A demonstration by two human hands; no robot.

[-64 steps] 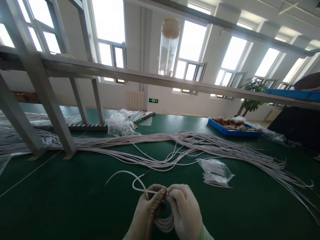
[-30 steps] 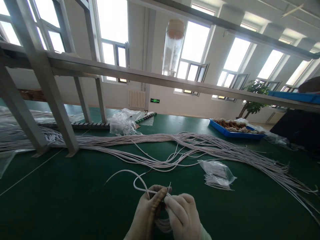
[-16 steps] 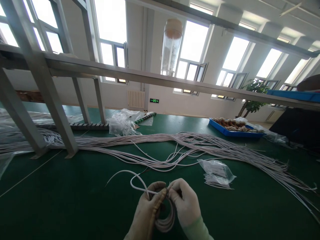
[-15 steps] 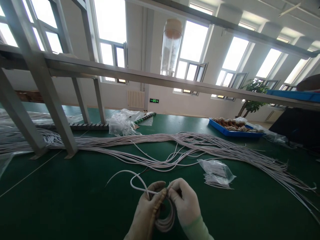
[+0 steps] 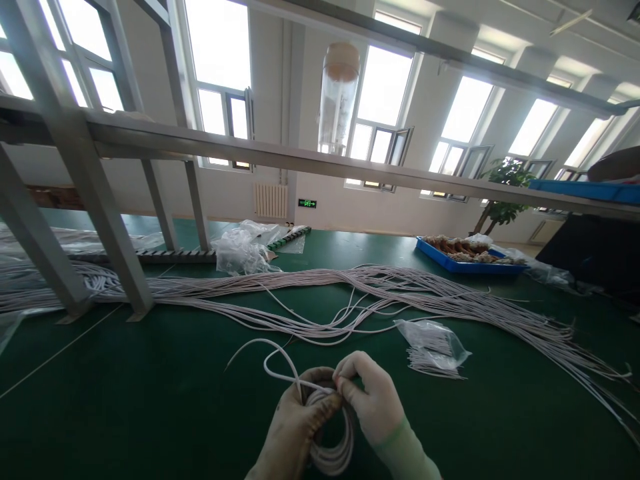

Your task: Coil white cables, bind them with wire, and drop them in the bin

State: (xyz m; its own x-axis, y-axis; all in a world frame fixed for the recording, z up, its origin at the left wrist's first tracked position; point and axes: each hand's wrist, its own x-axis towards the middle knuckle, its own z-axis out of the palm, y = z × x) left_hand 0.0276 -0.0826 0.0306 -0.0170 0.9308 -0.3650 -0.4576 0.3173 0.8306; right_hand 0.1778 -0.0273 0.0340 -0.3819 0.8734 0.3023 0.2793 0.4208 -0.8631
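Observation:
Near the bottom middle, my left hand [image 5: 301,417] is closed around a coil of white cable [image 5: 334,460], its thumb lying across the loops. A loose end of the cable curves out to the left above that hand. My right hand [image 5: 369,393] is pinched at the upper right of the coil, thumb against forefinger. What sits between those fingertips is too small and hidden to make out. Both hands wear pale gloves, the left one stained dark at the fingers. Beyond them a long bundle of white cables [image 5: 310,277] stretches across the green table [image 5: 175,400].
Right of my hands lies a clear plastic bag [image 5: 440,340] with short white pieces. A blue tray [image 5: 470,268] with brown parts stands further back. Crumpled plastic [image 5: 243,250] lies at the back left. A metal shelf frame [image 5: 107,213] rises on the left, with a bottle [image 5: 338,100] on its crossbar.
My left thumb has shifted right across the coil, and more of its loops show. The right hand stays pinched at the coil's edge. The loose cable end has moved slightly right.

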